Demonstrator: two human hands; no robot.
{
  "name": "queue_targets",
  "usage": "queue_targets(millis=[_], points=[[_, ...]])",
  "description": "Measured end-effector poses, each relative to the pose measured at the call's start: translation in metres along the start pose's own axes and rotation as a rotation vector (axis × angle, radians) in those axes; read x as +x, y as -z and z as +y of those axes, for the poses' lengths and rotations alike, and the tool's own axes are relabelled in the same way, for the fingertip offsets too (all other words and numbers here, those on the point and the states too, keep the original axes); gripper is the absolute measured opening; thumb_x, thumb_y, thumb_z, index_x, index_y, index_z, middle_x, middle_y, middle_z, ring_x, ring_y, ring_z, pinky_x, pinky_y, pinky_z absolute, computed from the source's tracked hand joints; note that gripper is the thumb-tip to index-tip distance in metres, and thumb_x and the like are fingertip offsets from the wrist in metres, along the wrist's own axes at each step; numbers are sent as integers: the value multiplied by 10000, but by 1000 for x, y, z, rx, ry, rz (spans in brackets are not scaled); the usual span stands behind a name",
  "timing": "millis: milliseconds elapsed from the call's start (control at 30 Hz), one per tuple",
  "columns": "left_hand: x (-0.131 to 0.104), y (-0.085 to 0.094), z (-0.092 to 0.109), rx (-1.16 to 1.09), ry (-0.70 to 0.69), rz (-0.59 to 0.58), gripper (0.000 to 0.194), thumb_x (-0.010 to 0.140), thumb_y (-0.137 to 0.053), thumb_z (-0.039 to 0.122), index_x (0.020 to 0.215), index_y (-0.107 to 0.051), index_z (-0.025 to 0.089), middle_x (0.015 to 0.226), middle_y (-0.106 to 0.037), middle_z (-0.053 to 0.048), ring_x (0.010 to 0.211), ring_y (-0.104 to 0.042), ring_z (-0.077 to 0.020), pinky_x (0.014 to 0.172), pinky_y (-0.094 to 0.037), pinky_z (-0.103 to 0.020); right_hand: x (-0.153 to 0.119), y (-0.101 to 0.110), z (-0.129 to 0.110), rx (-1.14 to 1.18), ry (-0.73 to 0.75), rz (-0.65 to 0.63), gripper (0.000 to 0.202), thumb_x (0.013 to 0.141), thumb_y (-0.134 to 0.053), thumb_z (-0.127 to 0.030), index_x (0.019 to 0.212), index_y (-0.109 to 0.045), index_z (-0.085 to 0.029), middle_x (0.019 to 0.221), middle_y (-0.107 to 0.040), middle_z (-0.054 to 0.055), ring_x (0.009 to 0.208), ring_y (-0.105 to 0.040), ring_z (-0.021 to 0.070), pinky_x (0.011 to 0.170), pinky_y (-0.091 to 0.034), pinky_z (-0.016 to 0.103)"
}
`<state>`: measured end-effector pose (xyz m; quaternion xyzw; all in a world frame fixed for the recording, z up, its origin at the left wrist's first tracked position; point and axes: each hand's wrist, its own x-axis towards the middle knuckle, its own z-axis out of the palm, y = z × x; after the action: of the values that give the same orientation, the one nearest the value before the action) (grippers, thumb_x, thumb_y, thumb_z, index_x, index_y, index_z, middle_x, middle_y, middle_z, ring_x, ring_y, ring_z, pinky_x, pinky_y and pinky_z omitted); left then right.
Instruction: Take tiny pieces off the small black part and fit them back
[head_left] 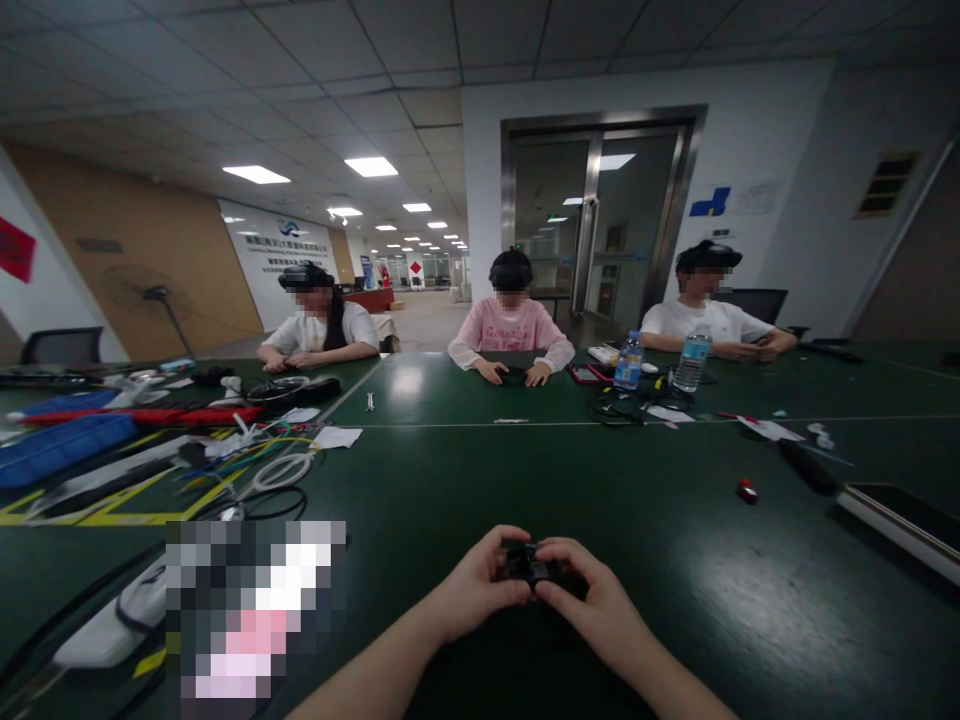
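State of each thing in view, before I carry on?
Small black object: held in both hands.
Left hand: gripping it.
Right hand: gripping it.
Clear, dark-blue-labelled plastic bottle: upright.
Clear, light-blue-labelled plastic bottle: upright.
Metal-framed glass double door: appears shut.
White cable: coiled loosely.
White ceiling light panel: lit.

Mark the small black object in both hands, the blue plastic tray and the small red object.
Small black object (534,567): head view, visible middle.
Blue plastic tray (60,460): head view, near wall.
Small red object (745,487): head view, top.
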<state>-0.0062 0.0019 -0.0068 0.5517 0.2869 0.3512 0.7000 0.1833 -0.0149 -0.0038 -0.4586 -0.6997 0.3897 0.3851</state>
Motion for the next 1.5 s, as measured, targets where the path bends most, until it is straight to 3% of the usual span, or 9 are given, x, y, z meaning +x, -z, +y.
queue_targets(millis=[200,400,567,767,1233,1400,1500], points=[[0,-3,1,-8,-16,9,456,675,-706,136,1054,-460,194,938,-591,-30,771,-595,-130,697,-423,-287,-1,0,0,-12,5,-2,179,745,-601,-233,921,-631,-255,1131,-573,42,1087,-523,241,916,-407,384],[2,-1,-6,-60,-50,7,638,637,-745,160,1153,-376,233,929,-594,-23,714,-590,-108,659,-406,-261,-3,-1,0,-29,57,28,158,740,-600,-204,891,-629,-239,1116,-572,57,1083,-528,231,946,-396,381],[1,-2,-5,-33,-49,1,486,663,-729,175,1050,-436,202,882,-584,-11,707,-578,-104,647,-393,-250,-3,-2,-1,-53,67,24,182,745,-604,-226,925,-628,-245,1110,-574,54,1076,-532,222,944,-405,374],[1,-4,-2,-71,-37,-23,559,660,-721,144,1104,-392,229,935,-583,-18,758,-591,-121,684,-406,-272,-4,-2,0,-103,44,14,163,754,-592,-248,909,-642,-252,1137,-560,46,1077,-536,224,940,-410,375],[-1,-6,0,19,-26,-19,425,718,-642,88,1067,-426,198,945,-582,-28,814,-587,-137,726,-415,-304,-4,-4,-4,-122,31,50,116,745,-593,-248,846,-648,-266,1164,-556,41,1136,-489,247,977,-372,429],[3,-2,-8,11,-73,-19,430,689,-667,93,1036,-436,201,927,-576,-13,807,-585,-130,711,-411,-285,-3,-1,-4,-96,62,19,124,748,-594,-231,857,-649,-250,1172,-564,57,1135,-499,245,980,-372,419],[3,1,-9,5,-42,-53,457,696,-683,139,1062,-416,202,917,-587,-19,772,-596,-125,694,-412,-282,-3,7,-6,-47,53,-73,222,731,-618,-218,948,-653,-251,1187,-570,60,1124,-518,239,986,-373,413]])
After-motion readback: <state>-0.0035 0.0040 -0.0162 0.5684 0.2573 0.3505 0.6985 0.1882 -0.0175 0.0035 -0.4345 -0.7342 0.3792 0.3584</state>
